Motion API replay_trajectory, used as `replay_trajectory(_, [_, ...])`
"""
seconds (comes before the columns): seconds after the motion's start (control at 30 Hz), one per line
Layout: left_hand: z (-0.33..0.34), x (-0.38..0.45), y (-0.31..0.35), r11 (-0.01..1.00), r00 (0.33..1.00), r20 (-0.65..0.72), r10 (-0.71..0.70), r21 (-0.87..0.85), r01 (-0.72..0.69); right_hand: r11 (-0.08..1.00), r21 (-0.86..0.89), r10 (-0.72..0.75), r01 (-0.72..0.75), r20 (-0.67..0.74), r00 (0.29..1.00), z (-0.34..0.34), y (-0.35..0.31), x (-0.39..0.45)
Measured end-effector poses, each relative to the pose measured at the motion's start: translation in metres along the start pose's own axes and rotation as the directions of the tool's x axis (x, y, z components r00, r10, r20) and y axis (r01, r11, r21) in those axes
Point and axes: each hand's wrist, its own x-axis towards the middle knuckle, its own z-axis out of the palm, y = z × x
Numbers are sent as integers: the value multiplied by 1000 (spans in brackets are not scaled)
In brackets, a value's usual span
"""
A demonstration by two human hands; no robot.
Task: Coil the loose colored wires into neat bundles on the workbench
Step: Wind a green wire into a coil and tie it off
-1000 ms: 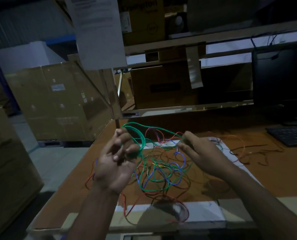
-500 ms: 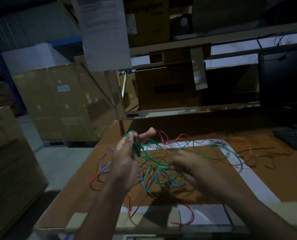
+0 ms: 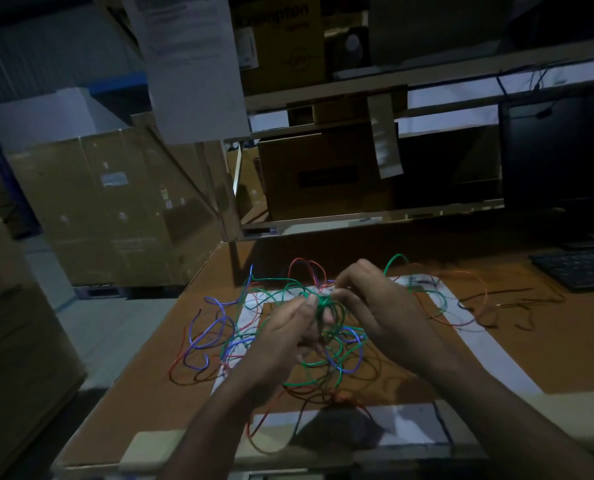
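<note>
A tangle of loose wires in green, blue, red and black lies on the brown workbench. Over the middle of it my left hand holds a small bunch of green wire loops between thumb and fingers. My right hand sits close on the right, its fingertips pinched on the same green wire at the top of the bunch. Blue strands spread to the left, and thin black and orange wires trail off to the right.
A dark keyboard and a monitor stand at the back right. Cardboard boxes sit beyond the bench's left edge. Shelving with boxes rises behind. White tape strips mark the bench top.
My right hand has risen from the tangle and met my left hand at the green bunch. The left hand has shifted right and lower, and the view has swung slightly left.
</note>
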Motion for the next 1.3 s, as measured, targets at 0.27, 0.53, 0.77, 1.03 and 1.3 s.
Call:
replay_trajectory(0.27, [-38, -3, 24, 587, 996, 27, 82, -809, -27, 967, -217, 171, -136, 154, 973, -7, 34, -7])
replay_trajectory(0.53, [-40, -3, 39, 475, 962, -275, -1, -846, -241, 974, -74, 217, -214, 33, 976, -5, 43, -20])
replay_trajectory(0.77, [-30, 1, 43, 705, 944, -288, 161, -635, -314, 937, -334, 2, 99, 291, 957, 1, 19, -29])
replay_trajectory(1.03, [-18, 3, 11, 958, 973, -173, 154, 267, -104, 992, -97, -64, 82, 169, 983, -3, 1, -19])
replay_trajectory(1.3, [-3, -4, 5, 966, 996, -46, 80, 250, -66, 965, -242, -106, 105, 10, 994, -11, 4, 2])
